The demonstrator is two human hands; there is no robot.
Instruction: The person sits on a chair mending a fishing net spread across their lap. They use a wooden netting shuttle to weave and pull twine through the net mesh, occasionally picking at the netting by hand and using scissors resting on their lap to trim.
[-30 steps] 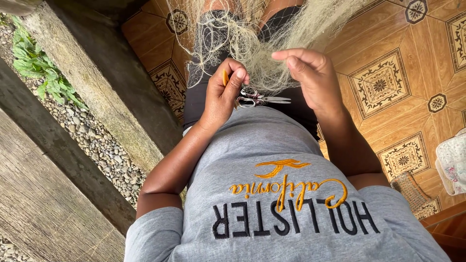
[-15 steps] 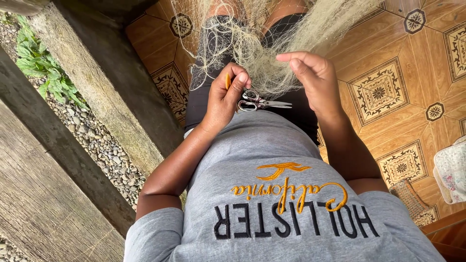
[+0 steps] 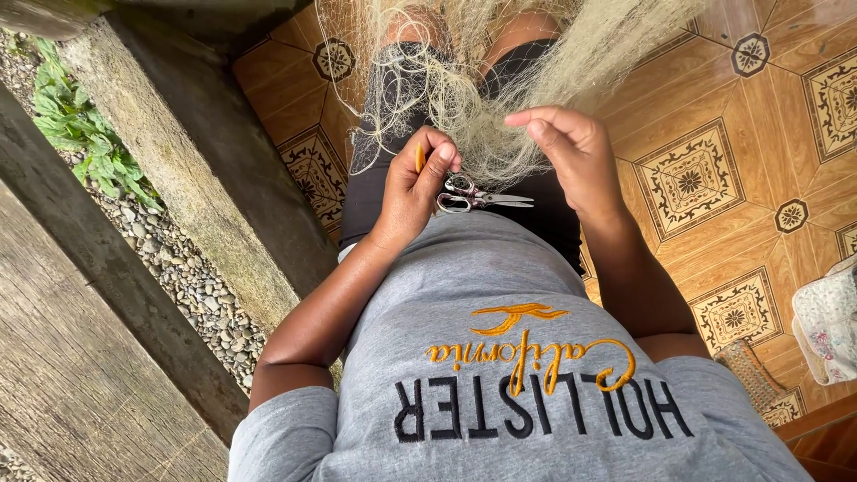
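Head view, looking down over a grey shirt (image 3: 500, 357) with embroidered lettering; legs mostly buried under fibre, feet out of frame

Left hand (image 3: 412, 187): grip clenched around a slim orange tool (image 3: 420, 157), of which only a short tip shows between thumb and forefinger; rest of the tool hidden in the fist, exact kind hard to make out

Right hand (image 3: 576, 156): fingers curled and pinching fine strands of the pale netting (image 3: 464, 98), fingertips partly lost in the tangle; grip grasping fibre, not released

Netting: thin, translucent, cream-coloured filament, bunched in loose loops over the lap and fanning up past the top edge of the frame, its full extent cut off; individual meshes too fine to resolve

Small scissors (image 3: 478, 195): shiny metal blades pointing toward the right hand, closed, with looped handles just beside the left hand's knuckles; lying on the lap at the hem of the shirt, between the two hands; contact with the left hand unclear

Black shorts (image 3: 375, 192): matte fabric, largely covered by netting

Floor (image 3: 714, 178): glossy orange-brown tiles with square ornamental motifs

Along the floor's left edge, a rough, weathered concrete ledge (image 3: 205, 170); beyond it grey gravel (image 3: 170, 277), green leaves (image 3: 85, 143) and coarse-grained timber (image 3: 80, 375)

At the right edge of the frame, a pale patterned cloth item (image 3: 826, 321), cropped and not identifiable
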